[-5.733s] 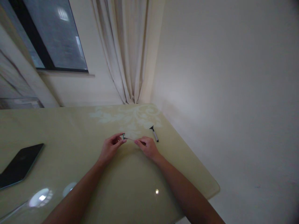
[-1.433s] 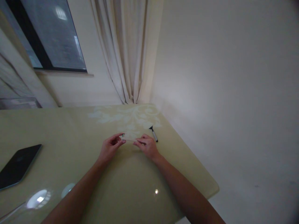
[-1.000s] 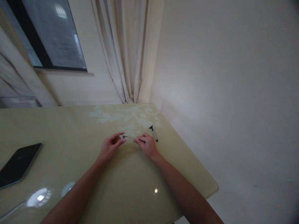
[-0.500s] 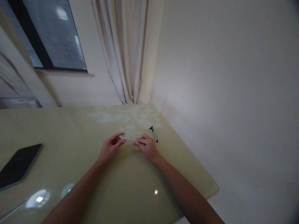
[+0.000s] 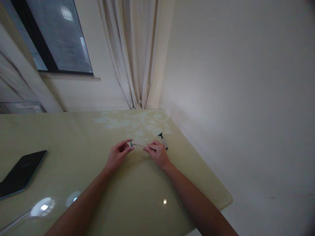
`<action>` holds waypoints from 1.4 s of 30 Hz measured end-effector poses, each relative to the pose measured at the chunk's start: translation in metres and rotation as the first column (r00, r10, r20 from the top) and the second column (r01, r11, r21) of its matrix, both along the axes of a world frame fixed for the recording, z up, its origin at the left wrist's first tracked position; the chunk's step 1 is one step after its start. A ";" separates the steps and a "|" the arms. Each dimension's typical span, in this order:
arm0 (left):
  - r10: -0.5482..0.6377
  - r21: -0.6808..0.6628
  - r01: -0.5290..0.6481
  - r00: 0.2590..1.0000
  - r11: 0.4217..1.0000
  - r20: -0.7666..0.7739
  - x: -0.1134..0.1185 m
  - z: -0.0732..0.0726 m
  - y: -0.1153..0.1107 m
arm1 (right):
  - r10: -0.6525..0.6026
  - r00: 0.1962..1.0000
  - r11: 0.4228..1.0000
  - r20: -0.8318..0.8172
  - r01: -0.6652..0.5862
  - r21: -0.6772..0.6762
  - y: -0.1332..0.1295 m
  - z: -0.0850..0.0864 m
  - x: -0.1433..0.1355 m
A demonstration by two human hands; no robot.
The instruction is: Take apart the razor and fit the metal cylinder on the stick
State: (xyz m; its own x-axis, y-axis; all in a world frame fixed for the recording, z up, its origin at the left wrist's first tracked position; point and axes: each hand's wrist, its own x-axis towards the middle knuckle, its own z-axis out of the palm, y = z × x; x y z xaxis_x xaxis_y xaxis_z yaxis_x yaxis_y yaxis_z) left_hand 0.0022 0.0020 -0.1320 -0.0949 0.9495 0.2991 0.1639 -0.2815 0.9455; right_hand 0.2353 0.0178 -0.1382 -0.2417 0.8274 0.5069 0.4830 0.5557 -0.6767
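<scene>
Between the thumb and fingers of my left hand (image 5: 118, 155) is a small, narrow silvery-green piece (image 5: 131, 143), held upright; its kind is too small to make out. My right hand (image 5: 157, 153) pinches a thin pale stick (image 5: 140, 145), which points left. The stick's far end reaches the small piece or comes very close to it; I cannot tell if they touch. Just beyond my right hand, a razor (image 5: 164, 142) with a black head and a grey handle lies on the table. Both hands are above the tabletop.
The glossy pale-green table (image 5: 137, 196) has its right edge along a white wall (image 5: 233, 98). A dark tablet (image 5: 22, 173) lies at the left. Curtains (image 5: 137, 55) hang behind, and a white cable (image 5: 14, 220) shows at the lower left.
The stick and the small piece have turned a little, so the stick now shows more clearly between my hands. My right hand has shifted slightly right, and the view has moved a little.
</scene>
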 end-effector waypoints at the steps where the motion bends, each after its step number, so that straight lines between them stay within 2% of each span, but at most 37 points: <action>1: 0.000 -0.002 0.000 1.000 1.000 -0.003 0.000 0.000 0.000 | 0.013 1.000 1.000 -0.001 -0.013 0.000 0.000 0.000 0.000; 6: 0.010 -0.005 -0.010 1.000 1.000 -0.001 0.000 0.000 0.000 | -0.053 0.998 0.998 0.029 0.052 0.023 0.002 -0.003 0.000; 10: 0.004 -0.007 -0.004 1.000 1.000 -0.002 -0.001 -0.002 0.001 | 0.002 1.000 1.000 0.025 -0.003 0.025 0.002 -0.005 0.000; 14: 0.002 -0.006 -0.002 1.000 1.000 0.005 -0.001 -0.002 0.001 | -0.036 0.999 0.998 0.006 0.036 0.042 0.001 -0.005 0.000; 18: -0.006 -0.005 0.006 1.000 1.000 0.011 0.000 -0.002 0.001 | 0.018 1.000 0.999 0.014 -0.018 0.045 0.001 -0.005 0.000; 22: 0.001 -0.007 -0.001 1.000 1.000 0.001 0.000 -0.002 0.001 | -0.074 0.996 0.997 0.040 0.073 0.026 0.001 -0.004 0.000; 26: 0.007 0.002 -0.007 1.000 1.000 -0.008 0.000 -0.001 0.000 | -0.002 0.999 1.000 0.046 0.000 0.026 0.000 -0.002 0.001; 31: 0.013 -0.007 -0.013 1.000 1.000 -0.013 0.000 -0.001 0.001 | -0.105 0.991 0.994 0.087 0.104 0.017 -0.001 -0.002 0.001; 35: 0.001 -0.011 -0.001 1.000 1.000 0.002 0.000 0.000 0.000 | -0.035 0.997 0.998 0.073 0.031 0.051 -0.002 -0.002 -0.002; 39: -0.001 -0.001 0.001 1.000 1.000 -0.002 0.001 0.001 -0.001 | -0.099 0.991 0.994 0.093 0.093 0.066 -0.002 -0.001 -0.002; 42: 0.004 0.002 -0.004 1.000 1.000 0.002 0.001 0.000 0.000 | -0.073 0.993 0.995 0.091 0.067 0.075 -0.003 -0.001 -0.001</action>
